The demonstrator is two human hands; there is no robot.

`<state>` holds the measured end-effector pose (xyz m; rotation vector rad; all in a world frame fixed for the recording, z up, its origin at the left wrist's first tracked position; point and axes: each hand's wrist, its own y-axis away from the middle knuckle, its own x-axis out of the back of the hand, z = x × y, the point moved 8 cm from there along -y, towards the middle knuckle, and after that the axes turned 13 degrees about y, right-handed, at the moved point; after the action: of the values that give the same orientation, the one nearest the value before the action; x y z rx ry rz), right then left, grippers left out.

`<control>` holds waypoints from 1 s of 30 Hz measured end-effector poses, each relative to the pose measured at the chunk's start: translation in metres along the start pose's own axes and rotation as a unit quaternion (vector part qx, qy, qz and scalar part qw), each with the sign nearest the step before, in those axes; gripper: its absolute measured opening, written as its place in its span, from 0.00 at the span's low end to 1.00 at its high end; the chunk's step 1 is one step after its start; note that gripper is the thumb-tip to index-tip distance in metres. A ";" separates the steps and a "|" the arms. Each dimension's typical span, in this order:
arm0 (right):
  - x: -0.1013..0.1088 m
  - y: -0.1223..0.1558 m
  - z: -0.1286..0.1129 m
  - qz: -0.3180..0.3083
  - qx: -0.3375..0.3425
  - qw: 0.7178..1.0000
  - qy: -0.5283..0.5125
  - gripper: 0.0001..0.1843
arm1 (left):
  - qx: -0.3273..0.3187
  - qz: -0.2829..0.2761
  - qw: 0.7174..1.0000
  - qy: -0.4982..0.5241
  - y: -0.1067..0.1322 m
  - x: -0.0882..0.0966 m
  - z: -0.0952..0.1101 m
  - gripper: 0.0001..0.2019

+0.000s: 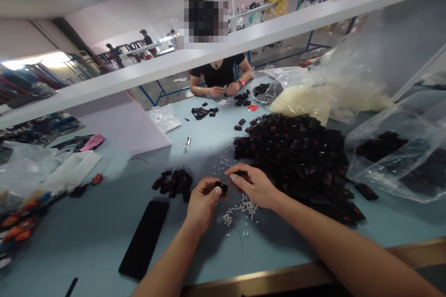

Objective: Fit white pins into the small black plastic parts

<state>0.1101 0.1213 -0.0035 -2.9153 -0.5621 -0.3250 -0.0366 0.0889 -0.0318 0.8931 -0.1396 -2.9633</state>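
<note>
**Small black plastic piece (pixel 221 188) pinched between two hands**

The piece was held just above the near middle of the desk, gripped at the fingertips of the left hand (pixel 201 203), whose fingers were curled narrowly round it. The right hand (pixel 255 189) met it from the other side, thumb and forefinger closed to a narrow pinch beside the piece. Whether they held something tiny of their own could not be told. Red marks showed on the big heap of black parts (pixel 299 153) to the right, too small to read.

The pale blue desk (pixel 87 241) had a brass-coloured front edge. Just below the hands it carried a scatter of tiny white pellets (pixel 240 209). A smaller pile of black parts (pixel 174 181) lay just left of the left hand. A flat black phone (pixel 144 236) lay nearer the edge, and small metal snips (pixel 187 144) lay farther back. At the far right, clear plastic bags (pixel 393 158) held more black parts, and another bag held cream-coloured material (pixel 313 97).

A white shelf beam (pixel 139 74) crossed the view at a slant and hid part of the room. Beyond it a person in a black top (pixel 218 74) sat across the desk, both hands down among little black piles. The room behind was a long workshop with ceiling lights and racks.
</note>
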 end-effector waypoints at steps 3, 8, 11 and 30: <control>-0.004 -0.001 -0.002 -0.025 0.020 0.997 0.071 0.09 | -0.005 0.012 1.000 0.009 0.000 0.003 0.000 0.13; -0.016 0.003 -0.003 -0.099 0.030 0.986 0.128 0.10 | 0.011 0.007 1.000 -0.012 0.001 0.002 -0.003 0.13; -0.018 0.004 -0.001 -0.102 0.019 0.984 0.143 0.08 | 0.021 0.002 0.999 -0.034 0.001 0.001 -0.006 0.14; 0.043 -0.008 0.024 0.212 -0.106 0.865 -0.442 0.16 | 0.053 0.062 0.996 -0.033 0.000 0.006 -0.005 0.16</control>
<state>0.1499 0.1482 -0.0154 -3.1423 0.0708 1.1140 -0.0386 0.0878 -0.0394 0.7675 -0.3455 -2.8943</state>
